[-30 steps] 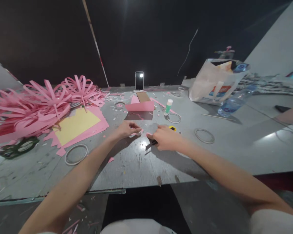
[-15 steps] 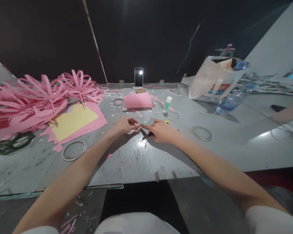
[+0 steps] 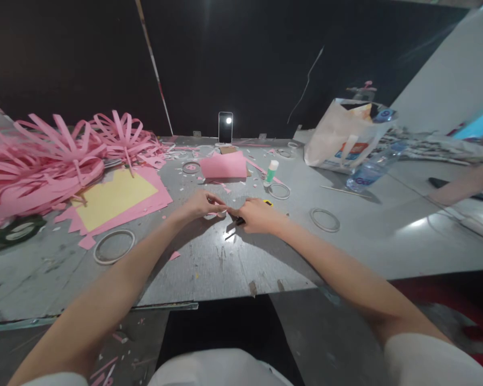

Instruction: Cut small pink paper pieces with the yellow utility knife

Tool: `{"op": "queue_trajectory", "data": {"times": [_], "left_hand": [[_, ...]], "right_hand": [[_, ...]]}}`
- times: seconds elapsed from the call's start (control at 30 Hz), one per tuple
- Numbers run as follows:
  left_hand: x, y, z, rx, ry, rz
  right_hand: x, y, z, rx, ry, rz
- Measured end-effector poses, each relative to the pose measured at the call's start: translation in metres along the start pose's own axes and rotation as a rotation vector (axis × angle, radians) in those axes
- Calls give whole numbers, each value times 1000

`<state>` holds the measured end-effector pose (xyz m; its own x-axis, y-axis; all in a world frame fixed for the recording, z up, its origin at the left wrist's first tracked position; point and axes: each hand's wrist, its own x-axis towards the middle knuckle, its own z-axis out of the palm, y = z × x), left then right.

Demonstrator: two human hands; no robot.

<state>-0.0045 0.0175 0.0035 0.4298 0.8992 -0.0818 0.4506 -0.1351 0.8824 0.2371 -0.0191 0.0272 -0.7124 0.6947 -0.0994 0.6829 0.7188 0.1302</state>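
Observation:
My left hand (image 3: 199,205) rests low over the middle of the table, fingers bent and pinching a small white and pink piece (image 3: 221,213), maybe a rolled paper strip; its shape is partly hidden. Against it lies the stretched forefinger of my right hand (image 3: 260,215), whose other fingers curl around a pair of scissors (image 3: 232,231). The dark blades point left and down towards the tabletop, and a yellow and black handle part shows behind the knuckles. The two hands' fingertips meet at the small piece.
Beyond my hands are a pink paper sheet (image 3: 224,165), a glue stick (image 3: 271,172) and a propped phone (image 3: 225,127). Pink paper loops (image 3: 64,142) and yellow paper (image 3: 116,198) lie left. Rightward are a bag (image 3: 334,136), a bottle (image 3: 372,170) and another person's arm (image 3: 462,182).
The view has shifted slightly, so most things sit a little further left. Both hands stay together at the small piece, with the right forefinger still touching it.

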Motion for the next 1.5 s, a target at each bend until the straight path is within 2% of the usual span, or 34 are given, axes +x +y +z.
{"op": "queue_trajectory", "data": {"times": [0.3, 0.43, 0.53, 0.7, 0.93, 1.03, 1.13, 1.33, 1.5], "left_hand": [[7, -6, -3, -12, -69, 12], [10, -10, -3, -51, -99, 8], [11, -13, -2, -77, -93, -3], [11, -11, -2, -82, -57, 1], [-2, 3, 2, -205, -67, -26], [-8, 6, 6, -364, -44, -26], [-13, 9, 9, -432, -83, -41], [-14, 11, 8, -380, -79, -3], [-11, 9, 3, -157, -45, 42]], "right_hand": [[0, -1, -2, 9, -16, -9], [4, -2, 5, 8, 40, 5], [8, 1, 10, 13, 78, 10], [11, 5, 10, 36, 54, -12], [10, 0, 7, 15, 49, 3], [9, -2, 7, 7, 42, 12], [7, -4, 5, 5, 28, 16], [3, -10, -3, -9, 3, 27], [1, -11, -5, -7, -12, 32]]}}
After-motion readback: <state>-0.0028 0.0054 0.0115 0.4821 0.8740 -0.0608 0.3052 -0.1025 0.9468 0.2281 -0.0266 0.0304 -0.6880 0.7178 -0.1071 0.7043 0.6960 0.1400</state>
